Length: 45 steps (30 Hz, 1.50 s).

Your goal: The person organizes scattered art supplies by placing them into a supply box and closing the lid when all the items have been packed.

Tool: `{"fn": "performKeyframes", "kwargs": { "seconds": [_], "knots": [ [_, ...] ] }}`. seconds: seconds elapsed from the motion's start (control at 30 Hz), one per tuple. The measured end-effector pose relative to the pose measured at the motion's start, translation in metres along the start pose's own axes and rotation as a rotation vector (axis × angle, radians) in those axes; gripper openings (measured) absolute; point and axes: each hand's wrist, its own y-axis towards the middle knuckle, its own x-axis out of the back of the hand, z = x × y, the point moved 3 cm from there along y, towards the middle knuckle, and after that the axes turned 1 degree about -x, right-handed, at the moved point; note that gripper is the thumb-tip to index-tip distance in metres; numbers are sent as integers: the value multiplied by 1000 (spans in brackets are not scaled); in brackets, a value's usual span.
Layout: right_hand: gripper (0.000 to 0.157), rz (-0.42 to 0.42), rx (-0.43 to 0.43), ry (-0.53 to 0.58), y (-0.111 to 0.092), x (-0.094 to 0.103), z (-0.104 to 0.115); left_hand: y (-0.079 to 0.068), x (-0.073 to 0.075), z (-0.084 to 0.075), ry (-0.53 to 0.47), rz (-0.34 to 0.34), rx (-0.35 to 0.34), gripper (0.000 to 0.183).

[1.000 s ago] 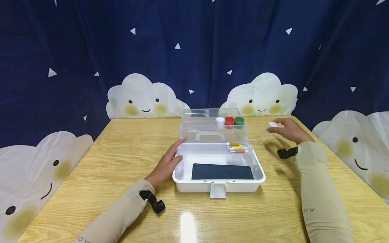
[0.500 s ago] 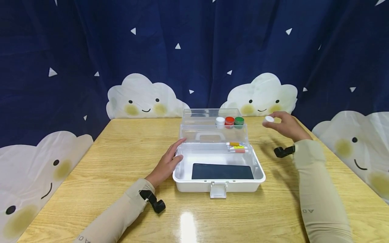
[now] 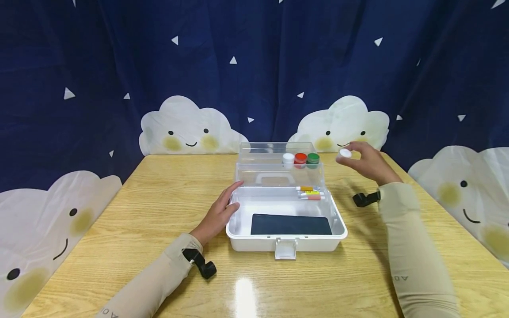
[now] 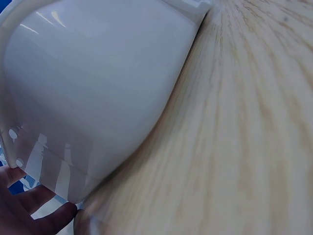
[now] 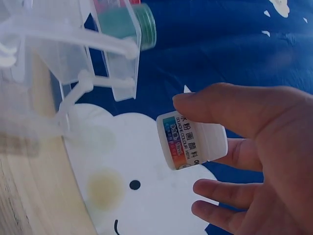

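A white storage box (image 3: 282,244) stands on the table with its clear lid and trays raised. My left hand (image 3: 216,216) rests against its left end, thumb on the rim and fingers at the rear corner (image 4: 34,200). Beyond the box's right side, my right hand (image 3: 371,163) holds a small white gouache paint jar (image 3: 345,153) up off the table. The jar's label (image 5: 177,142) shows in the right wrist view, pinched between thumb and fingers. White (image 3: 288,159), red (image 3: 300,159) and green (image 3: 313,159) paint jars sit in the upper tray.
Slim orange and pink-capped items (image 3: 310,193), one with a yellow label, lie in the lower tray at right. A dark flat rectangle (image 3: 291,225) lies at the front inside the box. A blue curtain (image 3: 254,66) with clouds hangs behind the table (image 3: 167,190).
My right hand has risen and moved left toward the raised trays, carrying the white paint jar. The left hand and the box have stayed in place.
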Motion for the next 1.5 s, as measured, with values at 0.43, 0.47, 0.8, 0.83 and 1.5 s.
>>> {"fn": "performKeyframes", "kwargs": {
  "seconds": [0.43, 0.47, 0.8, 0.83, 1.5],
  "knots": [
    [57, 7, 0, -66, -1, -8, 31, -2, 2, -2, -1, 0, -5, 53],
    [58, 9, 4, -67, -1, -9, 33, -2, 2, -2, -2, 0, -9, 53],
    [56, -18, 78, -75, 0, -13, 48, -1, 3, 1, -4, -6, -7, 54],
    [56, -21, 89, -75, 0, -13, 49, -1, 3, 1, -6, -6, -6, 54],
    [50, -3, 137, -72, -1, -25, 70, -7, 6, -37, -9, 13, -12, 53]
  ]
}}
